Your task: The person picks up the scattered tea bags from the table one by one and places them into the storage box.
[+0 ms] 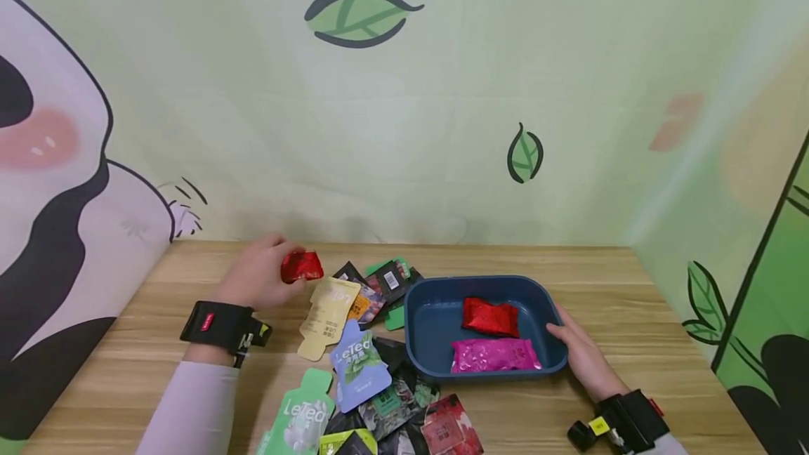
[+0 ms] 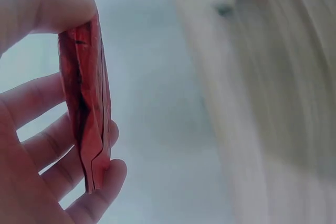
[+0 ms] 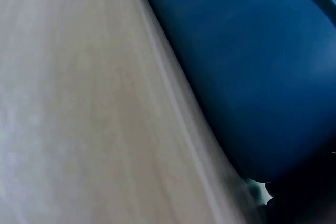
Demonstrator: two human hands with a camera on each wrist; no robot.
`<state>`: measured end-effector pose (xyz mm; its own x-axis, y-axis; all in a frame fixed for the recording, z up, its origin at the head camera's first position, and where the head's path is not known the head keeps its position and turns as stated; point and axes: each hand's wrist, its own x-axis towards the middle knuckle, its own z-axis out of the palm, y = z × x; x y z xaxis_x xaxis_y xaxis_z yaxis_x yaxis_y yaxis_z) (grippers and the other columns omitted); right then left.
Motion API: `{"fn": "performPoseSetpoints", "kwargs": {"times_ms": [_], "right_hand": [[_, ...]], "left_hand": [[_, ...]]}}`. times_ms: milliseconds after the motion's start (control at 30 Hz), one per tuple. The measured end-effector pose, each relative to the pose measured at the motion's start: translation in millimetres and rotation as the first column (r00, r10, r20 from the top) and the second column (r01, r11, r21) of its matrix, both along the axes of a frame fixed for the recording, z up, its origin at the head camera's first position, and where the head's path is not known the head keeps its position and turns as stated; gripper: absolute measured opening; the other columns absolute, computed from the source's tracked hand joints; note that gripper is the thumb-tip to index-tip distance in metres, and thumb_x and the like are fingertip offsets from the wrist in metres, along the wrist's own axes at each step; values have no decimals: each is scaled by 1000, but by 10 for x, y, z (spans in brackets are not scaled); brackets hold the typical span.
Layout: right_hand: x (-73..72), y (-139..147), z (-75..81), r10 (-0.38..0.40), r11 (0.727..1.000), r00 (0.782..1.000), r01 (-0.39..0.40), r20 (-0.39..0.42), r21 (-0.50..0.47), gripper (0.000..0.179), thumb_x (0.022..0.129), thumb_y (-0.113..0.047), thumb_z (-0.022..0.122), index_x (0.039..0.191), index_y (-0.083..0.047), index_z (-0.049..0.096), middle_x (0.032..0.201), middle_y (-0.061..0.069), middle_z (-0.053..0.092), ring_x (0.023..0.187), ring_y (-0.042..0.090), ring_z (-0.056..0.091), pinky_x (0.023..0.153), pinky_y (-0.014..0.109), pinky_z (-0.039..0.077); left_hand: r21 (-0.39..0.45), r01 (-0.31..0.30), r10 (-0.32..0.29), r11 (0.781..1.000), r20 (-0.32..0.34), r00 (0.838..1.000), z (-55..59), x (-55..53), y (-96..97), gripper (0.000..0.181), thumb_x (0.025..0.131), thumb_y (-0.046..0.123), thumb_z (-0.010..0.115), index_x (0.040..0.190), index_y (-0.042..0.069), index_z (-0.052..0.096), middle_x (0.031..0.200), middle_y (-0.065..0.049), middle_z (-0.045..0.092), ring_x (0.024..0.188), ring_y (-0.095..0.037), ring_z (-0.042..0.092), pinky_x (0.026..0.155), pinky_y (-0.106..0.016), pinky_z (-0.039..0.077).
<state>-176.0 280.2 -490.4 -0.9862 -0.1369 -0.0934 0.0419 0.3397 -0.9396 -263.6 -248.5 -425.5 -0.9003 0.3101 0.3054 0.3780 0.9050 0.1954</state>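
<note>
My left hand [image 1: 259, 278] pinches a shiny red foil packet [image 1: 301, 267] above the table, left of the pile. In the left wrist view the same packet [image 2: 89, 93] stands edge-on between thumb and fingers. A dark blue plastic box [image 1: 436, 328] rests on the table right of centre. My right hand [image 1: 584, 355] grips its right end, the thumb at the rim and the fingers hidden outside. Inside the box lie a red foil packet [image 1: 490, 317] and, in front of it, a pink packet [image 1: 496, 355]. The right wrist view shows the box's outer wall [image 3: 252, 66].
Flat pouches lie in a loose pile left of the box: a cream pouch [image 1: 329, 314], a light blue pouch [image 1: 359, 365], a green pouch [image 1: 302, 416], a dark red pouch [image 1: 450, 427] and several black ones. A printed cloth backdrop [image 1: 442, 160] rises behind the wooden table [image 1: 600, 286].
</note>
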Motion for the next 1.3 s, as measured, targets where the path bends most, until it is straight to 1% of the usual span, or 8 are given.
{"fn": "performPoseSetpoints", "kwargs": {"times_ms": [167,267,367,500,633,767,1033,1300], "right_hand": [[0,4,6,7,1000,1000,-7,0,-8,70,105,-29,38,159,5,10,165,23,6,150,38,0,117,57,4],[4,3,8,4,1000,1000,-4,3,-6,70,105,-30,38,159,5,10,165,23,6,150,38,1,117,57,5],[10,0,11,5,1000,1000,-5,9,-3,71,105,-32,38,159,4,9,165,23,5,151,38,0,117,57,4],[15,-1,17,1,1000,1000,-1,15,-2,73,105,-33,38,159,4,7,165,23,3,151,39,-1,117,57,4],[16,5,19,-6,1000,1000,6,15,1,73,105,-32,39,159,5,8,165,23,3,151,38,-1,117,56,3],[21,5,16,-6,1000,1000,6,19,-2,73,105,-32,39,159,5,8,165,22,4,151,38,-1,117,56,3],[18,5,1,-7,1000,1000,7,22,1,72,105,-32,39,159,4,8,166,22,3,151,37,-2,117,56,3],[16,15,-5,2,1000,1000,-2,19,1,72,105,-32,38,160,3,7,166,21,3,151,37,-1,117,56,4]], "left_hand": [[22,105,-104,994,-25,994,118,96,350,53,75,39,72,121,12,69,104,-1,56,86,-17,52,68,-30,50],[45,184,-182,982,-53,982,204,164,589,51,76,37,71,120,12,69,100,1,54,83,-13,51,65,-26,48],[56,254,-248,966,-94,964,282,231,818,49,76,38,71,119,12,70,100,3,54,83,-11,49,64,-24,47],[36,342,-333,939,-157,930,325,294,1102,47,77,41,69,115,14,71,101,4,53,84,-9,46,64,-24,45],[18,405,-396,914,-179,901,295,336,1363,46,77,44,67,114,16,71,103,4,53,86,-8,44,65,-24,43],[9,441,-435,897,-152,888,213,361,1582,50,77,47,68,117,17,70,103,5,53,85,-7,45,65,-23,42],[-26,466,-465,884,-139,874,27,358,1836,53,79,50,65,119,15,71,98,5,50,82,-8,44,65,-23,39],[-9,488,-485,873,-111,867,-44,390,1940,53,81,50,66,121,15,70,97,5,49,81,-8,41,61,-25,36]]}}
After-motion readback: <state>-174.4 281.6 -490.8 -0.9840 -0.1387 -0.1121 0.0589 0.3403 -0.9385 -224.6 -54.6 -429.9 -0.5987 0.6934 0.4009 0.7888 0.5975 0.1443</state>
